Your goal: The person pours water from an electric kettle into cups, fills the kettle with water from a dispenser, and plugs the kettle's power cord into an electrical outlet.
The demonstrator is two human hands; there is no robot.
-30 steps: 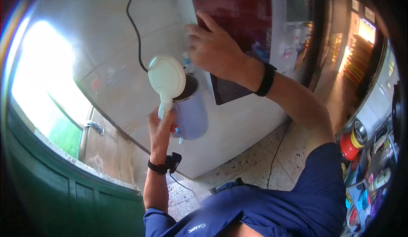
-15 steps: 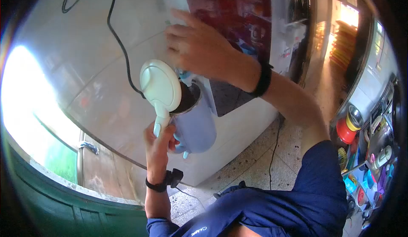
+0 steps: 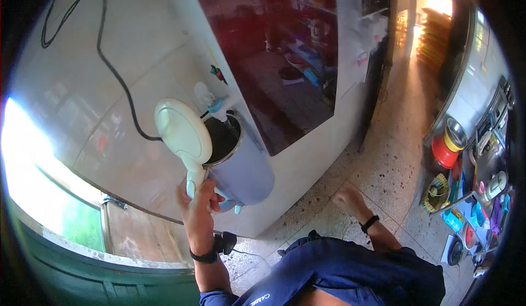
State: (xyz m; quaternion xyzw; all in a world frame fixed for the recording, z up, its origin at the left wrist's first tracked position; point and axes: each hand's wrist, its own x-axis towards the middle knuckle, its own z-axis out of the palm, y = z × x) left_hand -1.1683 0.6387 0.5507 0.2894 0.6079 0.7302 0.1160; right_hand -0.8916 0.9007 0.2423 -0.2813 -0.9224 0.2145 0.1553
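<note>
A pale blue electric kettle (image 3: 246,174) hangs tilted by its handle from my left hand (image 3: 198,202), whose fingers wrap round it. Its cream lid (image 3: 183,130) stands flipped up, and the dark inside shows. Right over the kettle's mouth is a small tap (image 3: 218,108) with a blue and white end; what looks like a thin stream of water falls from it into the kettle. My right hand (image 3: 353,203) is away from the kettle, low on the right above the floor. Its fingers are curled in, and I see nothing in them.
A dark red glossy panel (image 3: 274,59) is set in the white tiled wall beside the tap. A black cable (image 3: 118,78) runs down the wall. On the right, stacked bowls (image 3: 446,149) and a basket (image 3: 436,192) stand near a cluttered rack. The speckled floor (image 3: 312,218) lies below.
My right hand has left the area by the tap and swung down to the right. The tap is now in plain view over the kettle. My left hand still holds the handle.
</note>
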